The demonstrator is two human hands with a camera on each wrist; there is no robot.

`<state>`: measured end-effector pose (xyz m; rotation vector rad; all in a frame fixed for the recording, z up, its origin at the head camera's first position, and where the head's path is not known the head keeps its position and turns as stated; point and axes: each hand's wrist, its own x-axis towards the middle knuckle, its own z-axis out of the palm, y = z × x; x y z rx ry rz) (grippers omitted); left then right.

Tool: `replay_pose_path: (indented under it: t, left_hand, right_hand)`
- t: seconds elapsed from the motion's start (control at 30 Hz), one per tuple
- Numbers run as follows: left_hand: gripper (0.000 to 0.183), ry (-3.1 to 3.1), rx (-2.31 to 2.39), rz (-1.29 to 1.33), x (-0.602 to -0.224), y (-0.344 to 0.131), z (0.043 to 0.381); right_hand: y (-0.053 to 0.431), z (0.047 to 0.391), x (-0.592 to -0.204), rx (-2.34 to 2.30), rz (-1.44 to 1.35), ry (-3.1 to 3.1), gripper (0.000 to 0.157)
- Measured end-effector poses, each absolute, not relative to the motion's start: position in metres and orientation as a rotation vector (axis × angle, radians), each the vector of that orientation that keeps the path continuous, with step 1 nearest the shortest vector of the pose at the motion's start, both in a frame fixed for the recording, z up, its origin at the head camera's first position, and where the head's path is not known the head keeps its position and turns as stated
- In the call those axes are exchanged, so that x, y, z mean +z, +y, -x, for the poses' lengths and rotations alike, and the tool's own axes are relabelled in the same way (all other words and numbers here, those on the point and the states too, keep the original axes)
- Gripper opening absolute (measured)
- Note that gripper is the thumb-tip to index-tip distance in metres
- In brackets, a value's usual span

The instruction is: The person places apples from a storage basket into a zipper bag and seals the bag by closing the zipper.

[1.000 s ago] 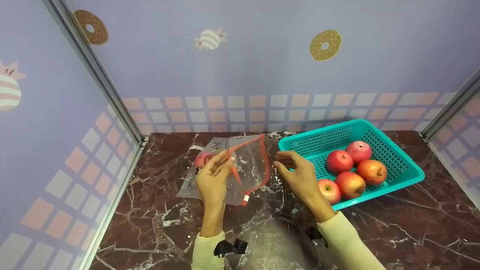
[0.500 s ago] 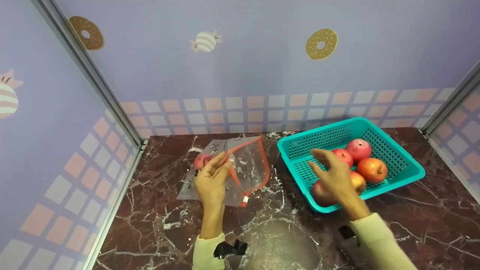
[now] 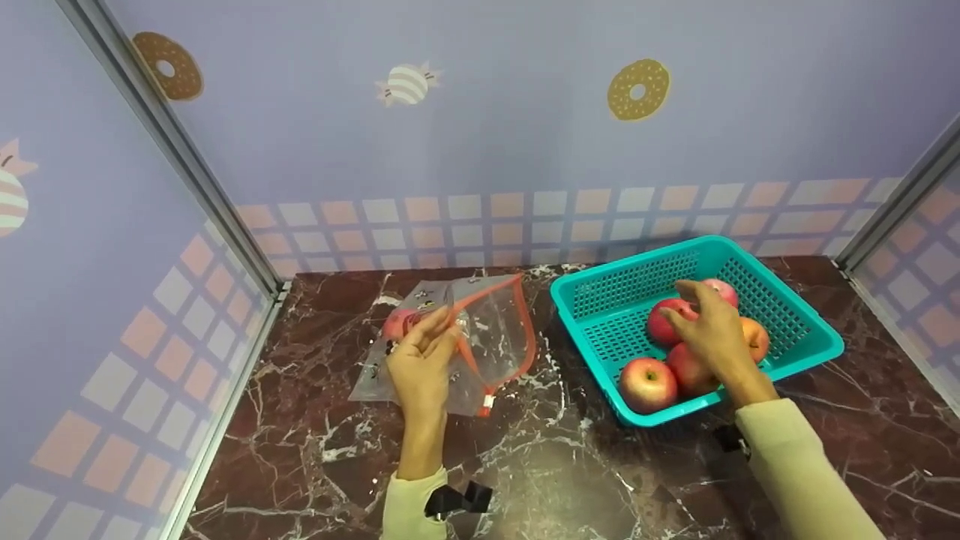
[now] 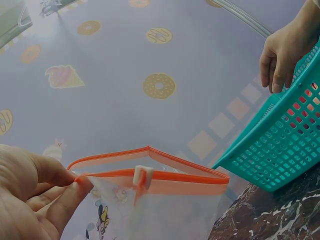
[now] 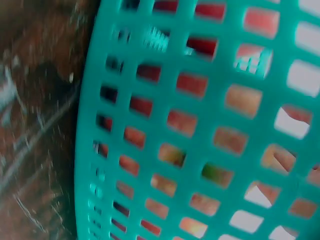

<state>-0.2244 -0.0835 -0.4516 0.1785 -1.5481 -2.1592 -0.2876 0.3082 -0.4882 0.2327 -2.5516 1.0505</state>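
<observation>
My left hand (image 3: pixel 421 371) pinches the rim of a clear zip bag (image 3: pixel 499 337) with an orange edge. In the left wrist view the bag (image 4: pixel 170 212) gapes at the top, its slider (image 4: pixel 142 176) at the near side, cartoon prints below. A reddish round shape (image 3: pixel 396 324) shows through the bag beyond the hand. Above the turquoise basket (image 3: pixel 589 371) hovers my right hand (image 3: pixel 716 337), thumb and fingers spread over several apples. A red apple (image 3: pixel 664 324) lies by its fingertips; another apple (image 3: pixel 649 384) sits in the near left corner. Contact with any apple cannot be made out.
Purple patterned walls (image 3: pixel 517 112) stand behind and at both sides of the dark marbled table (image 3: pixel 337 480). The basket's perforated wall (image 5: pixel 87 150) fills most of the right wrist view, with apples behind its holes.
My right hand has moved rightward from beside the bag to over the basket, past the near-left apple to the ones farther in. My left hand keeps its pinch on the bag.
</observation>
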Motion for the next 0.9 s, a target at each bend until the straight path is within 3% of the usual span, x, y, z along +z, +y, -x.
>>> replay_pose_path:
  t: [0.53,0.9]
  left_hand:
    - [0.028,-1.525,-2.187,-0.186,-0.4524,-0.0826,0.2247]
    - [0.029,-1.532,-2.192,-0.182,-0.4528,-0.0798,0.2267]
  right_hand:
    - [0.3112,0.2942,-0.491,1.037,-0.152,-2.734,0.062]
    - [0.3186,0.2942,-0.4926,1.021,-0.112,-2.787,0.062]
